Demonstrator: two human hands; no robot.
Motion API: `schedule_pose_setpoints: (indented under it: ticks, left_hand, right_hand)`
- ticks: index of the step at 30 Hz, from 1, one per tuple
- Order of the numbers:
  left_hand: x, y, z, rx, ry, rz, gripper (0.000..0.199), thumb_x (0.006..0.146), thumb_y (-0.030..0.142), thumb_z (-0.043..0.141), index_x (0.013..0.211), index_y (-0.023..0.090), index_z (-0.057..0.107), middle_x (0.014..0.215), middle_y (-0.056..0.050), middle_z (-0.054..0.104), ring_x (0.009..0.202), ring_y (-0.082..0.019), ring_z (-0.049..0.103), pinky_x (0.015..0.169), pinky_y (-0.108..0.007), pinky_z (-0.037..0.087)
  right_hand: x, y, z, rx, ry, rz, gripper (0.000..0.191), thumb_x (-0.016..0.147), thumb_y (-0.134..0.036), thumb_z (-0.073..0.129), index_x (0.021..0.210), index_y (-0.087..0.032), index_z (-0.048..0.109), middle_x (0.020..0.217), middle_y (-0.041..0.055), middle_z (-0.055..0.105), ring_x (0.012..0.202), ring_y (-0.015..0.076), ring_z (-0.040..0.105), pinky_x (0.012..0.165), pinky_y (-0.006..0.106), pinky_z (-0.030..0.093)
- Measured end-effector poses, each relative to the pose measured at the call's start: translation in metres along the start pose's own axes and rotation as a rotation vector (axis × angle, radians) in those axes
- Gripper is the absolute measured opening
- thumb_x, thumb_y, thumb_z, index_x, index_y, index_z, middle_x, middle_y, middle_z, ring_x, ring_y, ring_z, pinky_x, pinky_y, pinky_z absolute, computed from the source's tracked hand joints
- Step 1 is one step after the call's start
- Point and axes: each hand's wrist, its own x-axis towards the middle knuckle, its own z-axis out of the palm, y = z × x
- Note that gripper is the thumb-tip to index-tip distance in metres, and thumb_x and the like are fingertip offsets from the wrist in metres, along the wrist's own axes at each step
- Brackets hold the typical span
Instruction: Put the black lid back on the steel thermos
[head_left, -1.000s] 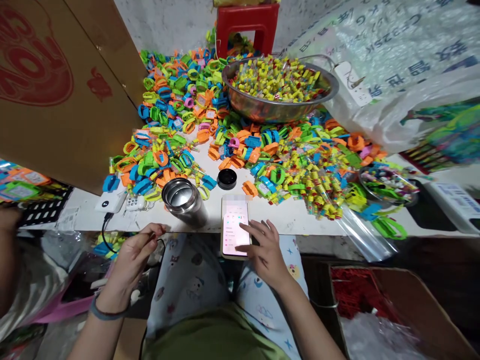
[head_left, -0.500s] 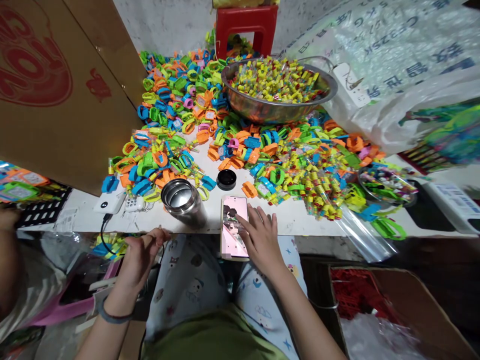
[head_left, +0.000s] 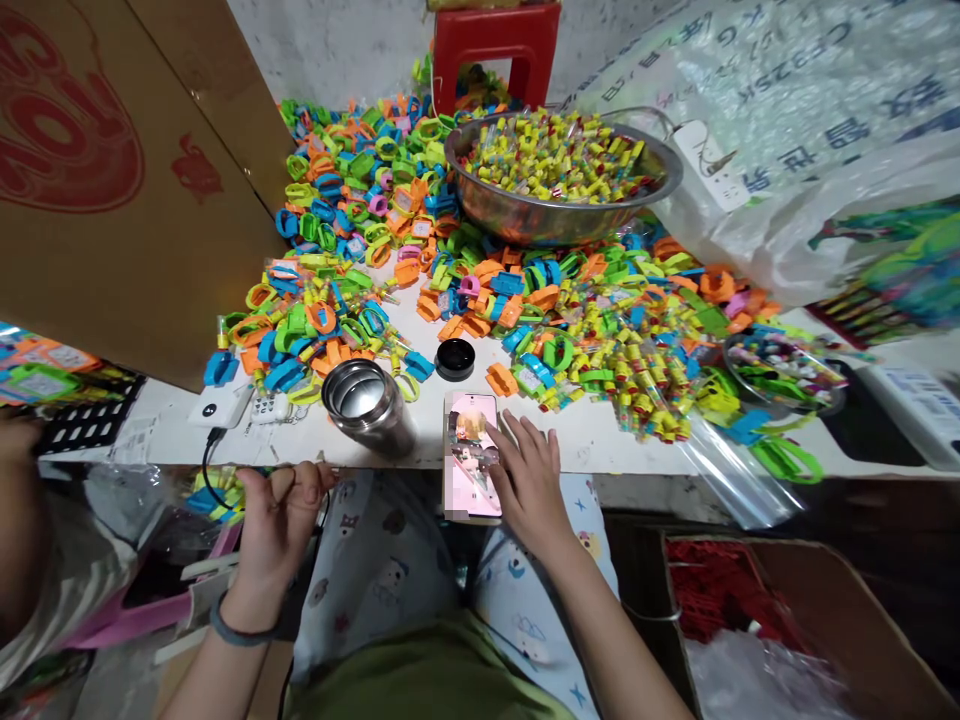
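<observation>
A phone [head_left: 471,470] with a lit pink screen lies at the table's front edge. My right hand [head_left: 529,480] rests at its right side, fingers spread, fingertips over or beside the screen. My left hand [head_left: 281,515] is raised in front of the table edge, left of the phone, with its fingers curled; whether it holds anything is too small to tell. Between my hands, an open steel flask [head_left: 371,410] stands on the table, and its black lid [head_left: 454,358] lies behind the phone.
Colourful toy watches [head_left: 322,320] are heaped across the table [head_left: 592,458]. A steel bowl [head_left: 555,220] of small yellow pieces is behind, before a red stool [head_left: 495,30]. A cardboard box [head_left: 150,200] stands left; a person's arm [head_left: 22,520] shows at far left.
My right hand's fingers have drawn back a little to the right from the screen, and the picture on it differs. My left hand has turned, its fingers more curled.
</observation>
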Motion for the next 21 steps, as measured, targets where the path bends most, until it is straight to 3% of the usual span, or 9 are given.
schedule_pose_setpoints:
  ticks: [6, 9, 14, 18, 21]
  left_hand:
    - [0.001, -0.004, -0.002, -0.039, 0.04, -0.063, 0.072, 0.075, 0.063, 0.067, 0.049, 0.017, 0.018, 0.053, 0.002, 0.038, 0.059, -0.012, 0.046, 0.07, -0.029, 0.05]
    - [0.0, -0.009, -0.002, -0.041, 0.055, -0.093, 0.067, 0.077, 0.057, 0.068, 0.05, 0.018, 0.022, 0.057, 0.002, 0.04, 0.062, -0.012, 0.048, 0.07, -0.029, 0.051]
    - [0.001, -0.013, -0.001, -0.048, 0.061, -0.141, 0.065, 0.075, 0.057, 0.07, 0.05, 0.018, 0.024, 0.063, 0.0, 0.046, 0.067, -0.014, 0.052, 0.069, -0.029, 0.051]
    - [0.006, -0.018, -0.003, 0.051, 0.096, -0.167, 0.059, 0.07, 0.059, 0.074, 0.051, 0.018, 0.036, 0.067, -0.001, 0.053, 0.073, -0.015, 0.057, 0.069, -0.027, 0.051]
    - [0.008, -0.021, -0.004, 0.113, 0.194, -0.127, 0.049, 0.069, 0.057, 0.076, 0.061, 0.016, 0.051, 0.07, 0.0, 0.059, 0.071, -0.013, 0.058, 0.07, -0.025, 0.051]
  right_hand:
    - [0.004, -0.004, 0.0, -0.007, -0.018, -0.023, 0.043, 0.101, -0.035, 0.033, 0.143, -0.031, 0.041, 0.152, 0.0088, 0.037, 0.14, 0.0309, 0.03, 0.111, 0.065, 0.018]
    - [0.009, -0.006, -0.001, -0.06, -0.056, -0.007, 0.041, 0.1, -0.037, 0.038, 0.139, -0.033, 0.048, 0.153, 0.0076, 0.037, 0.14, 0.0339, 0.03, 0.109, 0.068, 0.021]
    - [0.01, -0.007, -0.003, -0.115, 0.11, 0.11, 0.034, 0.099, -0.032, 0.037, 0.117, -0.026, 0.065, 0.142, 0.0083, 0.052, 0.136, 0.0329, 0.037, 0.11, 0.066, 0.02]
    - [0.011, -0.01, 0.0, -0.105, 0.023, 0.026, 0.035, 0.098, -0.032, 0.041, 0.129, -0.025, 0.057, 0.148, 0.0096, 0.044, 0.138, 0.0339, 0.033, 0.109, 0.063, 0.025]
    - [0.011, -0.009, 0.0, -0.129, 0.004, 0.023, 0.034, 0.098, -0.03, 0.041, 0.128, -0.028, 0.058, 0.148, 0.008, 0.044, 0.138, 0.0346, 0.033, 0.108, 0.066, 0.023]
